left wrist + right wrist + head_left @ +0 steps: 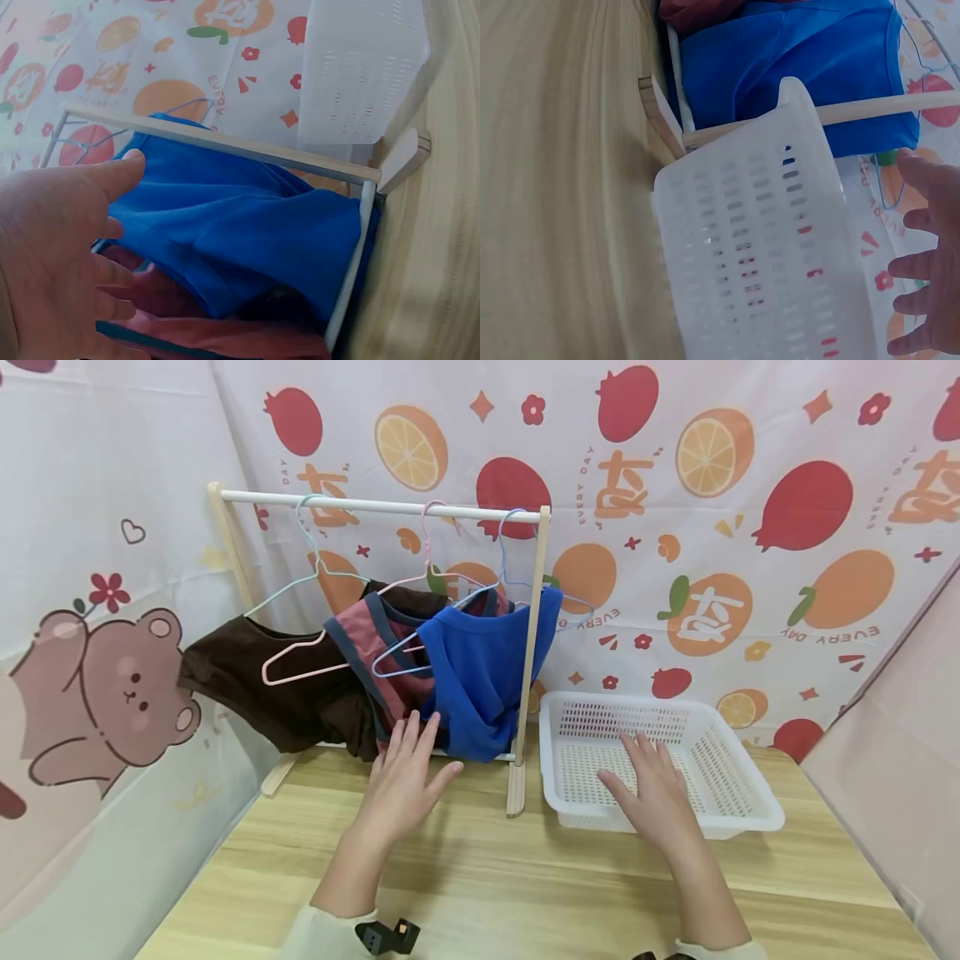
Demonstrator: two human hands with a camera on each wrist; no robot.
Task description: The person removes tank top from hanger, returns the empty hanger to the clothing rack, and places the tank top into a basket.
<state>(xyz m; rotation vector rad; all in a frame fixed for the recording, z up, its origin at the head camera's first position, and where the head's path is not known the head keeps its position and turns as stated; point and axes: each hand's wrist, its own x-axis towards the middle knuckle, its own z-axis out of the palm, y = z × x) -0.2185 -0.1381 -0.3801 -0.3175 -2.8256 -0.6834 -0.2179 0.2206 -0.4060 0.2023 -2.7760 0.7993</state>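
A small clothes rack (382, 508) with a white rod and wooden posts carries three garments on hangers. The brown garment (262, 681) hangs from a mint hanger (318, 560) at the left. In the middle a pink top with grey-blue trim (363, 631) hangs askew on a pink hanger (300, 681). Nearest the right post, a blue garment (480, 668) hangs on a light-blue hanger (397, 672). My left hand (403, 785), fingers extended, is in front of the pink and blue garments, holding nothing. My right hand (656, 793), fingers spread and holding nothing, is over the front of a white plastic basket (738, 814).
The basket stands right of the rack on a wood-grain table (480, 877). A rack foot (516, 789) sticks out toward me, just left of the basket. Behind hangs a fruit-printed cloth (630, 410); a bear-printed cloth (120, 693) closes the left side.
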